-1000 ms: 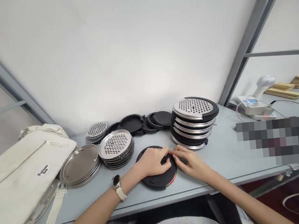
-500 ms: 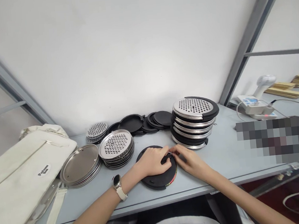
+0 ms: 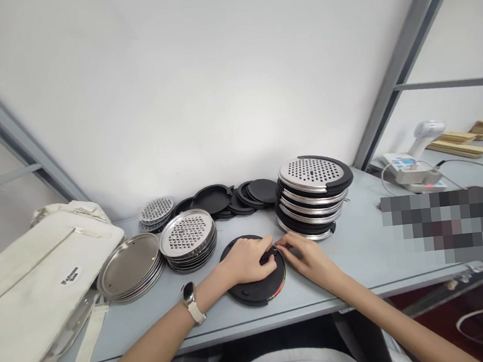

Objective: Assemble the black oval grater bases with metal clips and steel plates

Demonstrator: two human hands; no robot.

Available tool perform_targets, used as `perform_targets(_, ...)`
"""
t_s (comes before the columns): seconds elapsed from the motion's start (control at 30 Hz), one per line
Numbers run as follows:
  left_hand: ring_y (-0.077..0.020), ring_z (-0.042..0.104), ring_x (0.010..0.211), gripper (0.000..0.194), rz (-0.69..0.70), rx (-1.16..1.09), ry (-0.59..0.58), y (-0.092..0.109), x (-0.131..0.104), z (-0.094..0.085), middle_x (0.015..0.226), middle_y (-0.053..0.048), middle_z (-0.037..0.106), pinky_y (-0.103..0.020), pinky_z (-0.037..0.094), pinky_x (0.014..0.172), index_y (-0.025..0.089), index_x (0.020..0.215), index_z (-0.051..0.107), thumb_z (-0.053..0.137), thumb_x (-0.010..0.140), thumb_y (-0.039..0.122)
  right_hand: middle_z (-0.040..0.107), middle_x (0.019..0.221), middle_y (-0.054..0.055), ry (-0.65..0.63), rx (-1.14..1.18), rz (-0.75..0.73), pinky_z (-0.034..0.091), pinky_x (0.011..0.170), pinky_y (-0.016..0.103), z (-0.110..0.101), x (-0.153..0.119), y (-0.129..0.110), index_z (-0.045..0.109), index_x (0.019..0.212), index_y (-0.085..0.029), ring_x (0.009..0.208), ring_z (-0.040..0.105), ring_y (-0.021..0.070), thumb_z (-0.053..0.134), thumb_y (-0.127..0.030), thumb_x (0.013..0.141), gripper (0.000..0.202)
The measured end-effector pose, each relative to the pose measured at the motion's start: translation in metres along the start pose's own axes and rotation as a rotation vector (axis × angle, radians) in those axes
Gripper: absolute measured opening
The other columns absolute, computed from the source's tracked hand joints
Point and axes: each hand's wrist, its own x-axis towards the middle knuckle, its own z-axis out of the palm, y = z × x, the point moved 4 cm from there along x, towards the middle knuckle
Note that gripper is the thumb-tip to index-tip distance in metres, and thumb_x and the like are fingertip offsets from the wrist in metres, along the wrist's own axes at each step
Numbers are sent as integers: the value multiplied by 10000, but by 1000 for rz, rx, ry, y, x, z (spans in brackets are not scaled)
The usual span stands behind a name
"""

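Note:
A round black disc (image 3: 255, 295) lies on the table, with a thin red and yellow edge showing at its lower right. Over its middle, my left hand (image 3: 251, 259) is closed with thumb and fingers on a small black part (image 3: 269, 253) at the disc's right side. Against that part, my right hand (image 3: 304, 257) pinches with the fingertips at a small shiny metal bit (image 3: 275, 247). What exactly sits between those fingertips is too small to make out.
To the left stand a stack of perforated metal grater discs (image 3: 187, 233), plain metal discs (image 3: 132, 262) and a cream bag (image 3: 46, 279). Black round covers (image 3: 212, 199) lie behind. A tall stack of black-rimmed discs (image 3: 315, 196) rises at the right, with a white device (image 3: 415, 173) beyond.
Both hands stay at the same spot on the disc. The right hand's fingers have shifted very slightly; nothing else has visibly moved.

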Motion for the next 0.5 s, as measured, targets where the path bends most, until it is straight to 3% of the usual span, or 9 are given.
perform_targets(0.27, -183, 618, 676, 125, -8, -19, -29, 0, 1, 0, 765, -15, 634, -269, 388, 586, 197, 918, 480, 489, 834, 288, 627, 864, 60, -43, 67, -3, 465, 735, 317, 3, -1, 0, 571, 1058, -196, 780, 580, 185, 406, -239, 950, 202)
perform_targets(0.5, -183, 611, 653, 113, 0, -8, -21, -1, 0, 0, 739, -14, 625, -272, 377, 572, 196, 892, 477, 489, 831, 290, 619, 788, 34, -70, 88, 42, 450, 690, 283, 3, -1, 0, 575, 1003, -186, 699, 568, 163, 382, -269, 959, 215)
